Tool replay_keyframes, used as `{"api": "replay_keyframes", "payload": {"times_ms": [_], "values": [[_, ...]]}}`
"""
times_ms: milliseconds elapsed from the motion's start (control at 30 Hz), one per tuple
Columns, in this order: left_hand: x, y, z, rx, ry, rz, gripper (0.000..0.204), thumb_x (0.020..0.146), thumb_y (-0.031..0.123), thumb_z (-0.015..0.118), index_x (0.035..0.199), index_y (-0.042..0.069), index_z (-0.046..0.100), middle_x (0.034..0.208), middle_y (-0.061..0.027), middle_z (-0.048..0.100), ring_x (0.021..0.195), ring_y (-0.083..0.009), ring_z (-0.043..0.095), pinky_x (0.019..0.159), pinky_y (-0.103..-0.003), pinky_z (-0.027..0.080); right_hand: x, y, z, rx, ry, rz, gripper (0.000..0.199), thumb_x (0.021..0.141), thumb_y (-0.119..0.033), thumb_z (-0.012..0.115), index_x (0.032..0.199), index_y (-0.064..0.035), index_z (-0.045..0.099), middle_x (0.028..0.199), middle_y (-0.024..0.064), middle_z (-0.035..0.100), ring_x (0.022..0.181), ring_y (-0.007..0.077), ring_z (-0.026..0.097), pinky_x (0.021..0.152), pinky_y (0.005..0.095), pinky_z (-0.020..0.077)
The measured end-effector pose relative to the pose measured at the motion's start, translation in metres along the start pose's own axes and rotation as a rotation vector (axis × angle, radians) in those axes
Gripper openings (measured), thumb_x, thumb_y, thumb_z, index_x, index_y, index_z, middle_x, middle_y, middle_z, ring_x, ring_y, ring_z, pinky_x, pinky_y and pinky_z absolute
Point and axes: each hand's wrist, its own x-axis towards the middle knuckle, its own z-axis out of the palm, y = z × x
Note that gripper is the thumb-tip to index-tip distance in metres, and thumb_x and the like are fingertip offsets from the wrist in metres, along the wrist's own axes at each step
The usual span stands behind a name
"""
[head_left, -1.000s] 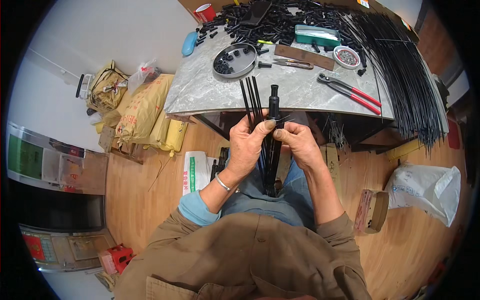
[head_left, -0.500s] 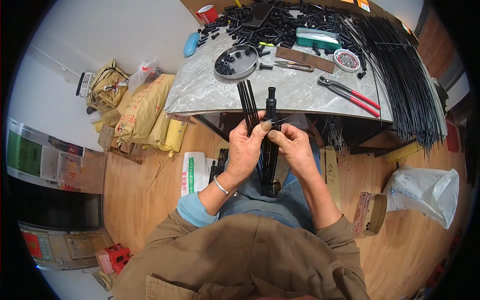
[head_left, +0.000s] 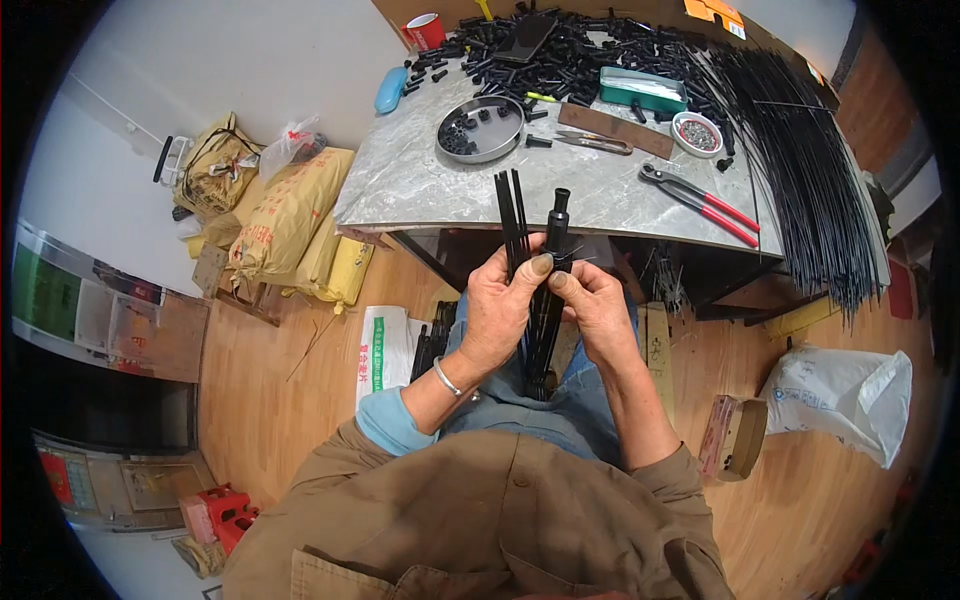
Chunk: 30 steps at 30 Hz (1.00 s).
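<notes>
Over my lap, both hands hold an upright black shaft (head_left: 559, 212) with a stepped, knobbed top and thin black rods bundled along it, like an umbrella frame. My left hand (head_left: 498, 312) is closed, its thumb pressing the shaft below the knob. Several loose thin black rods (head_left: 513, 222) stand up from between its fingers. My right hand (head_left: 599, 312) pinches the shaft from the other side, thumb beside the left thumb. Short thin wire ends stick out to the right just above it. What lies under the fingertips is hidden.
On the grey table ahead are a round metal tray (head_left: 480, 130) of small black parts, scissors (head_left: 594, 142), red-handled pincers (head_left: 700, 204), a dish of small metal bits (head_left: 697, 134) and piled black parts (head_left: 590, 50). Long black rods (head_left: 800, 160) overhang the right edge. A white sack (head_left: 838, 400) lies right.
The view has shifted slightly, so the table sits a little lower. Both hands keep their grip at the collar, and the loose rods in the left hand have drawn closer together.
</notes>
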Motion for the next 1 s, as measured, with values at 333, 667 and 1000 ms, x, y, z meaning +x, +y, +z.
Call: {"api": "replay_keyframes", "payload": {"times_ms": [333,667,1000], "values": [[0.006,0.003,-0.011,0.210,-0.079,0.056,0.029,0.089,0.020,0.066,0.109,-0.001,0.063,0.092,-0.0016,0.065,0.085,-0.0067,0.055,0.076,-0.024,0.048,0.002,-0.004,-0.003,-0.053,-0.052,0.081,0.026,0.082,-0.027,0.075,0.071,-0.0141,0.054,0.068,-0.0090,0.052,0.059,0.0006,0.043,0.050,0.0170,0.0330],[0.020,0.017,-0.022,0.088,-0.240,-0.143,0.024,0.086,0.015,0.068,0.105,0.001,0.067,0.097,-0.0019,0.066,0.088,-0.0084,0.058,0.082,-0.026,0.047,0.005,-0.010,-0.008,-0.258,-0.085,0.080,0.022,0.081,-0.029,0.074,0.080,-0.0103,0.064,0.070,-0.0082,0.053,0.061,0.0014,0.046,0.054,0.0176,0.0375],[0.025,0.019,-0.030,-0.101,-0.285,-0.240,0.032,0.083,0.015,0.071,0.110,-0.001,0.064,0.101,-0.0046,0.066,0.090,-0.0118,0.061,0.084,-0.028,0.048,-0.001,-0.014,0.002,-0.282,-0.050,0.050,0.024,0.082,-0.028,0.074,0.075,-0.0080,0.063,0.068,-0.0061,0.054,0.060,0.0030,0.047,0.053,0.0193,0.0412]]}}
